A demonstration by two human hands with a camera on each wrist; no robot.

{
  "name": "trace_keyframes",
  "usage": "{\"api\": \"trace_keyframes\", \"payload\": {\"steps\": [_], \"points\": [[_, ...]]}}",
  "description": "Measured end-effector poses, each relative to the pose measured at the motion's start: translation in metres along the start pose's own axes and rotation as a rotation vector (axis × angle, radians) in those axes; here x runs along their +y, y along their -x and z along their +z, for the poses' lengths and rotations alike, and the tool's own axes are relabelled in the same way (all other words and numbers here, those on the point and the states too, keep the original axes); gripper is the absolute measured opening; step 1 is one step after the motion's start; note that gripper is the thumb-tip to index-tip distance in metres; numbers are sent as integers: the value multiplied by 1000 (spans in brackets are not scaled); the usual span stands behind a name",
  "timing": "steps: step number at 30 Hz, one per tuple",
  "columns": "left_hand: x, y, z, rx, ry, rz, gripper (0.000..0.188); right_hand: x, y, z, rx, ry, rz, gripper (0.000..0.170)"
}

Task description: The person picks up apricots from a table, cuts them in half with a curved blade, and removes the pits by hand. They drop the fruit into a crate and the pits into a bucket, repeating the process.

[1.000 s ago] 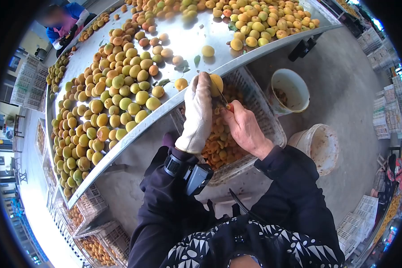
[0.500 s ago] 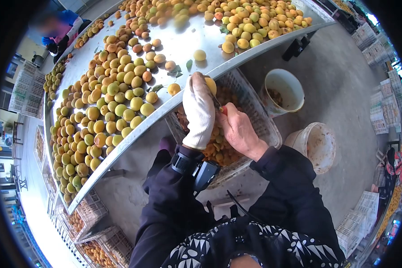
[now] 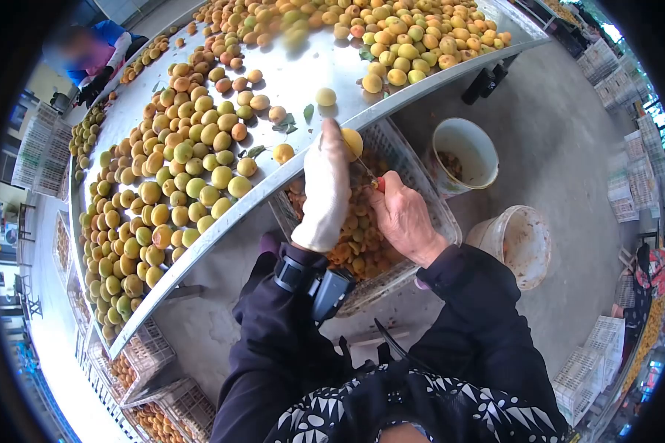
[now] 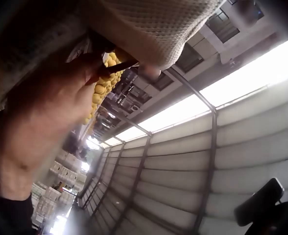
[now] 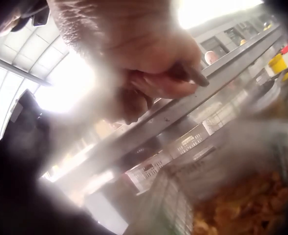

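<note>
In the head view the gloved left hand holds a yellow fruit at the metal table's edge, over a crate of orange fruit pieces. The bare right hand grips a small knife by its red handle, its thin blade reaching to the fruit. The left wrist view shows the bare right hand beside the white glove. In the right wrist view the fingers of the right hand are curled; the knife is hard to make out there.
Many yellow-green fruits cover the metal table. Two buckets stand on the floor to the right. Crates of fruit sit below the table at the left. Another person is at the table's far left.
The right hand with the knife moved in toward the fruit, then slightly away again. The left hand keeps holding the fruit; its thumb side has shifted. The whole view has drifted slightly.
</note>
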State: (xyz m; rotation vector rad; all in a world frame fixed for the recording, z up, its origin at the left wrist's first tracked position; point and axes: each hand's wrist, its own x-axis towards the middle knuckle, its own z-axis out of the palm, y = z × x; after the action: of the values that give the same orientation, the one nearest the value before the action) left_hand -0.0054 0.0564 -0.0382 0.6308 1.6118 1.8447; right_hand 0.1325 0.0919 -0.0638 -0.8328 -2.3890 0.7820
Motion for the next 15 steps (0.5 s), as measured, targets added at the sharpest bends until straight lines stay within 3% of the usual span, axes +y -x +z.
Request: {"api": "trace_keyframes", "payload": {"steps": [2,10,12,13,14,15], "points": [[-15,0,6,109,-229,270,44,-2,-1,6,24,-26,-35,23],[-21,-9,8,133,-239,384,39,3,-5,1,10,115,-54,19],[-20,-13,11,109,19,197,45,10,-7,-1,34,188,-124,18],[-15,-11,11,107,17,196,45,13,-10,-2,34,187,-122,18],[-9,-8,10,65,93,40,47,16,-12,-4,59,228,-167,18],[0,-6,12,21,168,-117,60,19,-14,-5,84,270,-211,18]]}}
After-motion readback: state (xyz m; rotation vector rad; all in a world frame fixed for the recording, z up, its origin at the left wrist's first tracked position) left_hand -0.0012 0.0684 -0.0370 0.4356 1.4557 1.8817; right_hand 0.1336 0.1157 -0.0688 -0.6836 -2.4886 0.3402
